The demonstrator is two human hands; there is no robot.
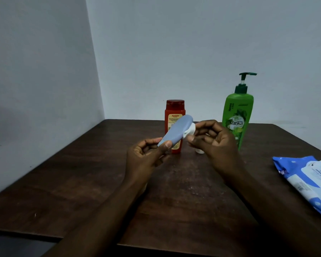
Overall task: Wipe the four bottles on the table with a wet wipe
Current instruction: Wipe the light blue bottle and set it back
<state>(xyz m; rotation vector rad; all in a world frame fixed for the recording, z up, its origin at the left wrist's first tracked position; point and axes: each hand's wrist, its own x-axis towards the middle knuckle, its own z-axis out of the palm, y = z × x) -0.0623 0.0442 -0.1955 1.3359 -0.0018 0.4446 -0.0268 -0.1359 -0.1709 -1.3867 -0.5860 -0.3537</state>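
Note:
My left hand [146,154] grips the lower end of a pale blue bottle [176,131], held tilted above the table. My right hand [211,140] pinches a white wet wipe [246,131] against the bottle's upper right side. Behind them a red bottle [174,112] with a red cap stands upright. A tall green pump bottle [237,115] stands to the right. A small white bottle [199,150] is mostly hidden behind my right hand.
A blue and white pack of wet wipes [308,180] lies at the right edge of the dark wooden table [63,182]. Pale walls meet in a corner behind the table. The table's front edge runs under my forearms.

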